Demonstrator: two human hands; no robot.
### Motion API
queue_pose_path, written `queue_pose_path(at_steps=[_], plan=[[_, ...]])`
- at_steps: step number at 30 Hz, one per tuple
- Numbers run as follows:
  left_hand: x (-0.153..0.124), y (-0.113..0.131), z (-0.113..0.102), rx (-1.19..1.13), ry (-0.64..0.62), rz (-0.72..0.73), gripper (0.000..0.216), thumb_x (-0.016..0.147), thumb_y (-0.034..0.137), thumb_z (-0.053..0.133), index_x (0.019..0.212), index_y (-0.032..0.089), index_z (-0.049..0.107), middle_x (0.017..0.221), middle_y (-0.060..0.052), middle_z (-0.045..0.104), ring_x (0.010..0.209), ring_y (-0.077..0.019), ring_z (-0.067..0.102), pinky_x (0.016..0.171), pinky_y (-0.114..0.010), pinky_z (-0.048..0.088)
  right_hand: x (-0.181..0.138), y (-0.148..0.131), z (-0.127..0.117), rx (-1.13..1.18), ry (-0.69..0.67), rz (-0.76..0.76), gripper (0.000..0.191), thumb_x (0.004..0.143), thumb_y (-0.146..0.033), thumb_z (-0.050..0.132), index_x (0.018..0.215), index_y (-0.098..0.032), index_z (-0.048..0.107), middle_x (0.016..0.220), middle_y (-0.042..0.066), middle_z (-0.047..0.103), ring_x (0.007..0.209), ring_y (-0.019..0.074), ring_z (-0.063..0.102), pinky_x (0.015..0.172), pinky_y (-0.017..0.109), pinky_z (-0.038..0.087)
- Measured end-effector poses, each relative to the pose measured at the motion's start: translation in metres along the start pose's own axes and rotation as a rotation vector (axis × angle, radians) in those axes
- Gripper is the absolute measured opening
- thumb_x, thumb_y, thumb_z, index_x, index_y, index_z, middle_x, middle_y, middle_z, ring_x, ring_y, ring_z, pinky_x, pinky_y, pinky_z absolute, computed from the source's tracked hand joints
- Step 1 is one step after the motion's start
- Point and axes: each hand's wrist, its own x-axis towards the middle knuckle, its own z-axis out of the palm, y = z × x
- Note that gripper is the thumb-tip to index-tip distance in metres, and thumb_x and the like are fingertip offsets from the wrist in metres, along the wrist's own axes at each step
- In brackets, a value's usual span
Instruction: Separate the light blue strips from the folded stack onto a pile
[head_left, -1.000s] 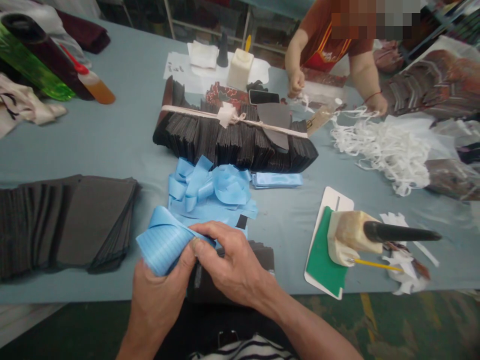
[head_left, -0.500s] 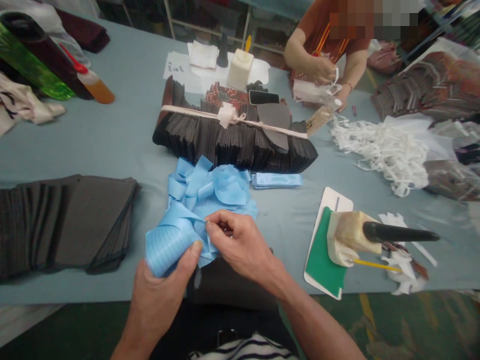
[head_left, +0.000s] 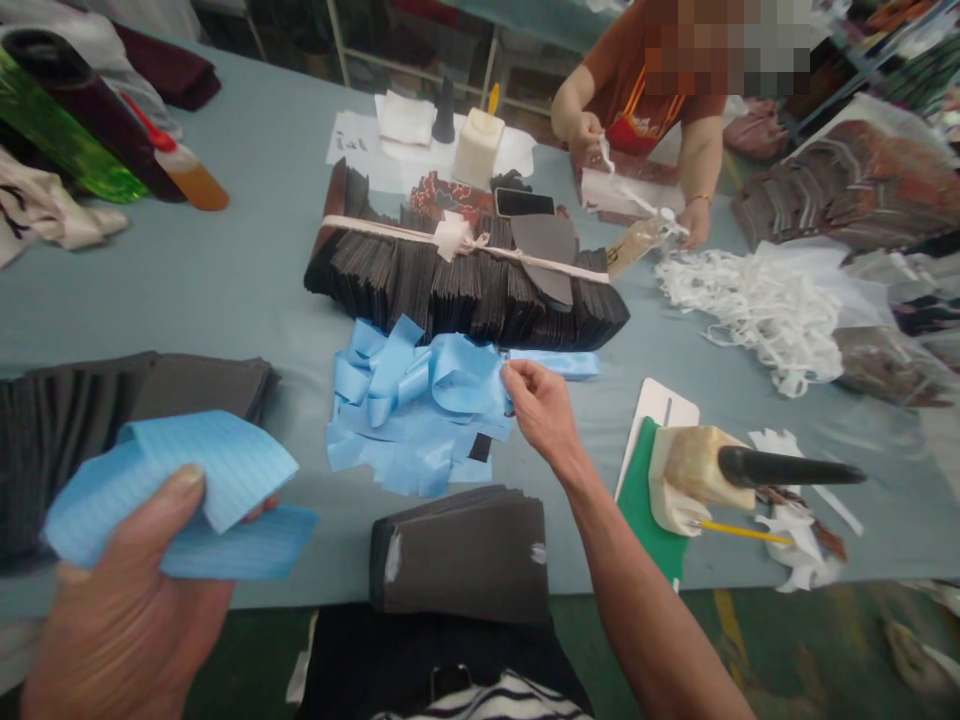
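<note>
Several folded lengths of light blue ribbon [head_left: 217, 450] are clasped between the thumb and fingers of my left hand [head_left: 142, 590], raised at the lower left above the table. My right hand [head_left: 546, 412] has its thumb and forefinger pinched on the right edge of a loose blue ribbon pile [head_left: 409, 430]. A small dark patch [head_left: 480, 447] shows at that pile's lower right. Directly in front of me lies a stack of dark grey pieces [head_left: 465, 560], with whitish smears near both ends of the top one. A flat folded blue strip [head_left: 559, 364] lies just beyond my right hand.
Behind the ribbons stands a tied row of dark pieces [head_left: 465, 285]. More dark pieces [head_left: 202, 385] lie left. A white container with a black handle [head_left: 697, 470] stands on a green sheet [head_left: 649, 510] at right. Across the table, a co-worker's hands [head_left: 589, 140] handle white strips.
My left hand has swung left and toward me with the ribbons, uncovering the dark stack. My right hand has moved from those ribbons to the right edge of the pile.
</note>
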Motion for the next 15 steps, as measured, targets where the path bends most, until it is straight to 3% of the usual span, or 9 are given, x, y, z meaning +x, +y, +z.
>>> queue_pose_path(at_steps=[4,7,9,12,15], plan=[[-0.016,-0.017,0.015,-0.063,-0.026,-0.107,0.038,0.063,0.042,0.108,0.082,0.026,0.078,0.080,0.007,0.075,0.071,-0.0159,0.064,0.061,-0.022,0.063,0.007,-0.009,0.011,-0.023,-0.009,-0.080,0.041,0.094,-0.054,0.064,0.101,-0.017,0.078,0.083,0.005,0.074,0.076,0.0205,0.065,0.075,0.034,0.054],[-0.028,-0.032,0.022,-0.051,-0.052,-0.157,0.040,0.065,0.049,0.107,0.086,0.026,0.082,0.083,0.003,0.081,0.072,-0.0205,0.072,0.065,-0.030,0.067,0.001,-0.027,0.011,-0.061,0.063,-0.179,0.049,0.092,-0.055,0.070,0.123,-0.018,0.076,0.119,0.013,0.080,0.107,0.0286,0.071,0.096,0.043,0.055],[-0.035,-0.038,0.027,-0.025,-0.071,-0.154,0.041,0.067,0.052,0.105,0.084,0.023,0.081,0.080,0.002,0.080,0.071,-0.0207,0.073,0.069,-0.030,0.067,-0.011,-0.046,0.006,-0.082,0.073,-0.250,0.048,0.095,-0.057,0.068,0.125,-0.019,0.075,0.131,0.014,0.078,0.118,0.0310,0.069,0.104,0.046,0.052],[-0.041,-0.042,0.032,0.005,-0.116,-0.196,0.041,0.069,0.054,0.103,0.081,0.023,0.080,0.077,0.002,0.077,0.071,-0.0187,0.071,0.070,-0.026,0.065,-0.040,-0.075,0.003,-0.003,-0.185,-0.156,0.042,0.104,-0.060,0.059,0.101,-0.022,0.077,0.102,0.009,0.080,0.092,0.0256,0.071,0.086,0.040,0.053],[-0.041,-0.044,0.032,0.042,-0.167,-0.190,0.039,0.071,0.054,0.101,0.083,0.024,0.081,0.080,0.001,0.078,0.074,-0.0208,0.072,0.071,-0.029,0.065,-0.068,-0.090,0.014,0.097,-0.403,0.016,0.038,0.098,-0.060,0.069,0.088,-0.023,0.074,0.078,0.001,0.070,0.071,0.0199,0.060,0.066,0.034,0.044]])
